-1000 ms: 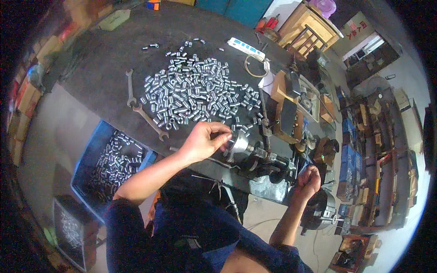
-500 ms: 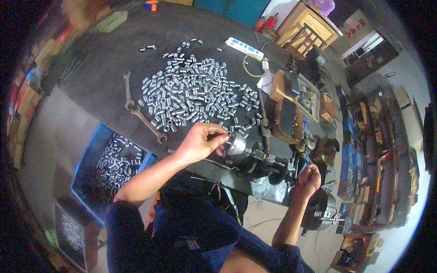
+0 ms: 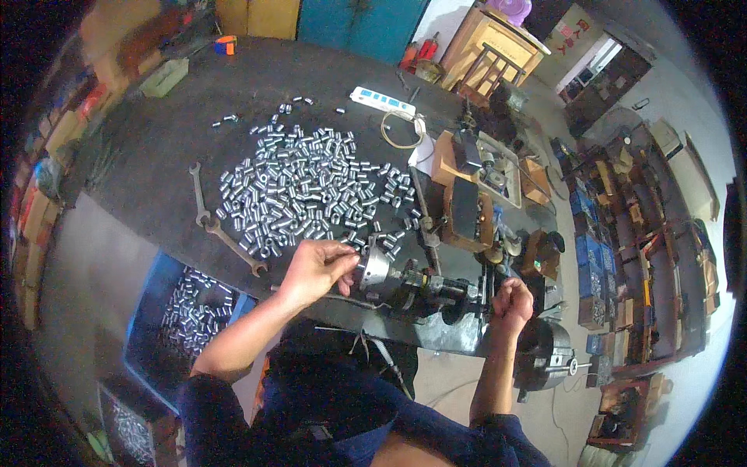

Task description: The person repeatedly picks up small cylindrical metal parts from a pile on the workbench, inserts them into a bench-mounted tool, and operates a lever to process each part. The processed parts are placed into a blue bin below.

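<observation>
My left hand (image 3: 317, 272) is closed in a pinch at the front of a round metal chuck (image 3: 375, 268) on a small bench machine (image 3: 436, 288). Whatever sits between its fingertips is hidden. At the machine's other end, my right hand (image 3: 512, 300) is closed beside a dark wheel-like part; I cannot make out what is in its fingers. A wide pile of short shiny metal sleeves (image 3: 299, 183) lies on the dark table (image 3: 156, 171) beyond my left hand. More of these sleeves fill part of a blue bin (image 3: 144, 311) below the table's left edge.
Two open-ended wrenches (image 3: 198, 191) lie left of the pile. Behind the machine are a white power strip (image 3: 381, 101), a coiled cable (image 3: 401, 131) and wooden boxes (image 3: 467, 210). A dark motor-like unit (image 3: 545, 350) sits right of my right hand. Shelves (image 3: 646, 257) line the right side.
The whole view has shifted, so the table and machine appear further left and the near items lower. Both hands keep their places at the machine, with their fingers still closed.
</observation>
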A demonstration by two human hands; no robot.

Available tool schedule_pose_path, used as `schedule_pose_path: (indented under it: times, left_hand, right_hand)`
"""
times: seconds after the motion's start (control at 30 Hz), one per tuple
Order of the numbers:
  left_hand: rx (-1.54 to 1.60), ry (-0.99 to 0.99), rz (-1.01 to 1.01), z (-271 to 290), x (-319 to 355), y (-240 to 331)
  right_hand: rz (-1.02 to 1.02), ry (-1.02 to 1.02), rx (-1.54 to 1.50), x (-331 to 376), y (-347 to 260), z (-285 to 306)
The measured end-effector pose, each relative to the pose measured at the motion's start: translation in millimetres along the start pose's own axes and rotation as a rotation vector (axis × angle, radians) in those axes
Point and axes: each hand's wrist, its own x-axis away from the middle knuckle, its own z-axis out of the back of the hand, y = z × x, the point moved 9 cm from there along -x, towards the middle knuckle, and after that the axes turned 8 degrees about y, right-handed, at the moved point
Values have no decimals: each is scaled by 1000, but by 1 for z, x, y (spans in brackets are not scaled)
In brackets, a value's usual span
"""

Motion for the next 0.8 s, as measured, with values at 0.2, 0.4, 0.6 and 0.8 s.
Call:
schedule_pose_path:
  times: [0.2, 0.4, 0.6, 0.8]
  left_hand:
    - [49, 61, -46, 1, 2, -6]
    - [28, 116, -11, 1, 4, -8]
    - [74, 44, -30, -2, 3, -4]
    - [71, 22, -3, -2, 2, -1]
  right_hand:
    - [-46, 43, 11, 0, 0, -3]
    - [-51, 10, -20, 10, 1, 2]
    - [-36, 50, -39, -12, 8, 5]
    - [-4, 76, 24, -2, -1, -1]
